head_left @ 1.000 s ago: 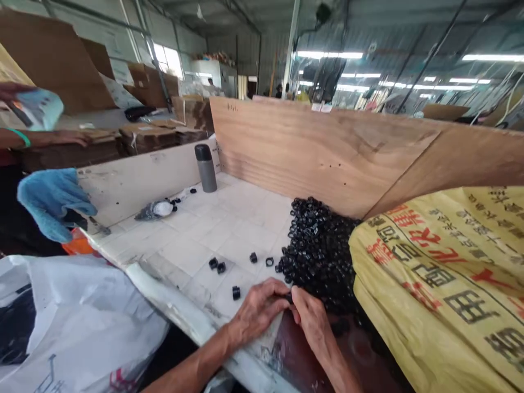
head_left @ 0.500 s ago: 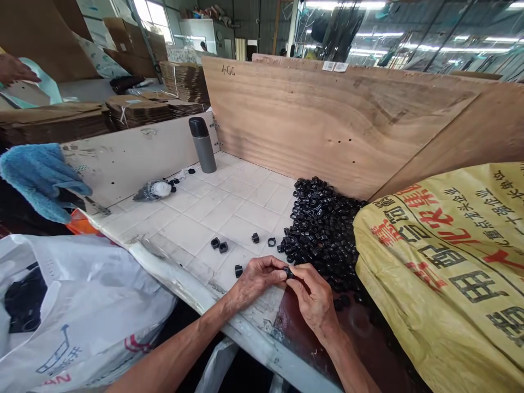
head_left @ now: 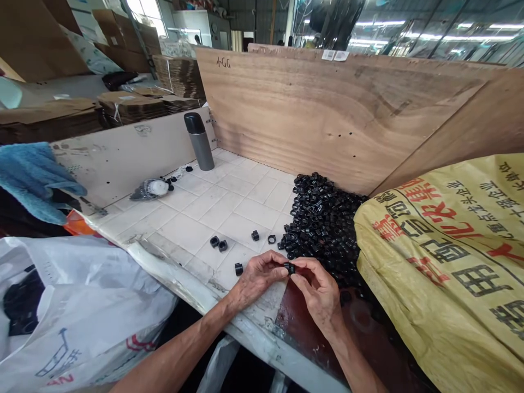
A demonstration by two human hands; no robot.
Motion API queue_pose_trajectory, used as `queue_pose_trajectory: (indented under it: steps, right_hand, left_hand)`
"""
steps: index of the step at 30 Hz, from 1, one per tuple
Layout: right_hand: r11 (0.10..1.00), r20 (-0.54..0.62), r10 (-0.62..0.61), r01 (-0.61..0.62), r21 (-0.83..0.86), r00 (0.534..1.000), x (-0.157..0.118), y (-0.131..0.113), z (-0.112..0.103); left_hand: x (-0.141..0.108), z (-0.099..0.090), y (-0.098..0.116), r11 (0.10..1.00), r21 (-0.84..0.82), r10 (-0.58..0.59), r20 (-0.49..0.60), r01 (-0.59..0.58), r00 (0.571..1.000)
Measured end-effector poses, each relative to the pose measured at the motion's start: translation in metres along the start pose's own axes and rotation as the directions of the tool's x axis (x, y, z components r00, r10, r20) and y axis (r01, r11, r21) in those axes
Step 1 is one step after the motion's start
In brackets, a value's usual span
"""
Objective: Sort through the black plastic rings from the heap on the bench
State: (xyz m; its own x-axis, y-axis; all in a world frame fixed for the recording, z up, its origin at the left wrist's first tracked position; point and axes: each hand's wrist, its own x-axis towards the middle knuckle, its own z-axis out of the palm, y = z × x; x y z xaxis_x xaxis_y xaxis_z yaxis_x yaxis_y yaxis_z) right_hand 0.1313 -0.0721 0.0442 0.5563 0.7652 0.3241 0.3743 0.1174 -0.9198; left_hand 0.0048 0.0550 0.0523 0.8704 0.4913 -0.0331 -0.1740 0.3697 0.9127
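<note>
A handwritten "小GG" (head_left: pixel 223 63) stood on the wooden board (head_left: pixel 327 114) at upper centre. At right, the yellow sack (head_left: pixel 442 262) carried red and black Chinese characters, among them a large black "用" and a smaller "企业". Two white labels (head_left: pixel 341 55) atop the board and red lettering (head_left: pixel 60 380) on the lower-left white bag (head_left: pixel 98 305) were illegible.

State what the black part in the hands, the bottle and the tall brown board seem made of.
Black part: probably plastic, fairly shiny, given its small highlights.
Bottle: perhaps metal with matte coating, judging by its even, dull body; plastic is possible.
Board: wood, probably unvarnished, showing wavy grain.
</note>
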Motion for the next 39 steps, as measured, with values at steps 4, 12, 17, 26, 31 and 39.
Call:
queue_pose_trajectory:
  steps: [4,12,17,26,31,39]
  right_hand:
    - [0.997,0.009,-0.032,0.033,-0.076,0.999,0.0,0.001,0.0]
    - [0.954,-0.001,-0.066,0.063,-0.295,0.998,-0.005,0.003,0.001]
    - [0.962,0.082,-0.046,0.067,-0.267,0.996,-0.007,0.001,-0.001]
    - [0.95,0.052,-0.025,0.04,-0.308,0.998,-0.004,-0.004,-0.001]
    - [0.922,0.079,-0.054,0.08,-0.378,0.995,-0.005,-0.002,0.0]
    - [0.961,0.081,-0.038,0.059,-0.271,0.996,-0.007,0.001,0.0]
  left_hand:
    - [0.0,0.0,-0.001,1.0,0.026,0.007,-0.005,-0.006,1.0]
    - [0.0,-0.004,-0.014,0.926,0.26,0.274,0.041,-0.275,0.961]
    - [-0.002,0.0,-0.004,0.974,0.156,0.168,0.0,-0.166,0.986]
    - [-0.002,0.0,0.0,0.988,0.11,0.115,-0.014,-0.113,0.993]
    - [-0.002,0.001,0.0,0.994,0.075,0.082,-0.012,-0.081,0.997]
    - [-0.004,0.001,0.001,0.987,0.124,0.094,0.045,-0.099,0.995]
